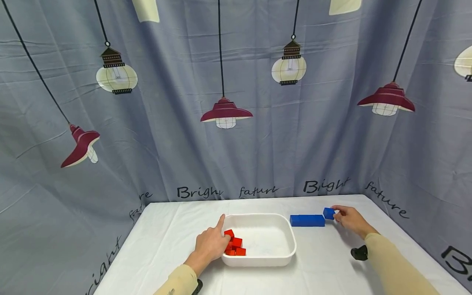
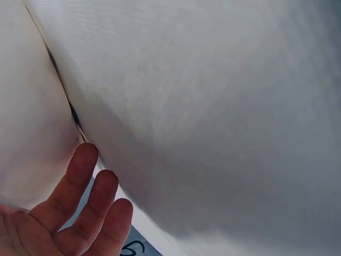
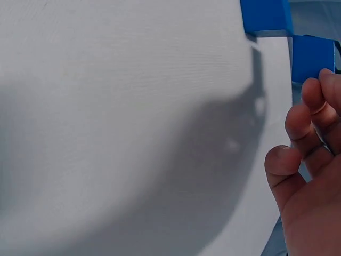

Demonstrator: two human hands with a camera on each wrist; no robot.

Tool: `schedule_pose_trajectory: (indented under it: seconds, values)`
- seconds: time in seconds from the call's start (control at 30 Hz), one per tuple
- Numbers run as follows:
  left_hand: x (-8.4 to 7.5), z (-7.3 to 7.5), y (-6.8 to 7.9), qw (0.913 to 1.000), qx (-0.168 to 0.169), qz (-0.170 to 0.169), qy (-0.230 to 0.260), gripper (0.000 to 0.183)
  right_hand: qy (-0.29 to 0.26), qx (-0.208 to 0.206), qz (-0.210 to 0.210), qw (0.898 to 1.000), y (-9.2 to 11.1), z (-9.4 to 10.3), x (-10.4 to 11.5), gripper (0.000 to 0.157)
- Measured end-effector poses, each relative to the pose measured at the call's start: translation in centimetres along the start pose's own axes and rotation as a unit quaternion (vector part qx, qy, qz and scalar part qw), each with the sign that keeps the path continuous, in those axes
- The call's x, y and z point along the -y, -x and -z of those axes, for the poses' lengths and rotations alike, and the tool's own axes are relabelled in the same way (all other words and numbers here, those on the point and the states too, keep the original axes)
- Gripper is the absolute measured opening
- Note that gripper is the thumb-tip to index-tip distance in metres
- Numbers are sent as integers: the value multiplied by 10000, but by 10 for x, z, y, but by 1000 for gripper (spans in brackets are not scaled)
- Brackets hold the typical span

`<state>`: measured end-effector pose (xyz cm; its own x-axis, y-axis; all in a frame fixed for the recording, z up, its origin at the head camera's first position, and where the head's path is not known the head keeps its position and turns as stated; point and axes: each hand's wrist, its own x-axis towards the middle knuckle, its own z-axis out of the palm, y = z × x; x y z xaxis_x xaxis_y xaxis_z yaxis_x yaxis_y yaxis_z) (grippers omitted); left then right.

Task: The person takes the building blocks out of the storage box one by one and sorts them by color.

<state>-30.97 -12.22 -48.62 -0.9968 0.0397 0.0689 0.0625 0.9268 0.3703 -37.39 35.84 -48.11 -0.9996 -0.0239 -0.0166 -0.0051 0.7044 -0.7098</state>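
Note:
My left hand (image 1: 211, 244) is at the left wall of a white tray (image 1: 263, 261), its thumb over the rim and its index finger stretched along it. The other fingers (image 2: 101, 200) lie outside the wall in the left wrist view. Several red cubes (image 1: 237, 242) are heaped at the left end inside the tray. My right hand (image 1: 351, 220) pinches a blue cube (image 1: 329, 213) between thumb and fingertips. This cube is at the right end of a row of blue cubes (image 1: 307, 220), slightly raised and tilted against it.
The white-covered table (image 1: 162, 241) ends at a grey curtain (image 1: 177, 143) printed with lamps and lettering. The blue row is close to the tray's right back corner. A black wrist device (image 1: 359, 253) is on my right wrist.

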Motion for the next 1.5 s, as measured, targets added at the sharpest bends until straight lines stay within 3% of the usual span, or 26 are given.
schedule_pose_trajectory:
  seconds: [0.27,0.77,1.1,1.5]
  values:
    - [-1,3,-2,10000,-28,-39,2,72,121,14,-224,9997,-2,-4,-7,44]
    - [-1,3,0,10000,44,13,20,72,163,145,-76,9997,5,-12,-6,42]
    - [-2,3,1,10000,46,18,27,72,64,171,-114,9998,8,-11,-6,50]
    - [-1,2,1,10000,20,41,23,71,114,141,223,9996,6,-13,13,54]
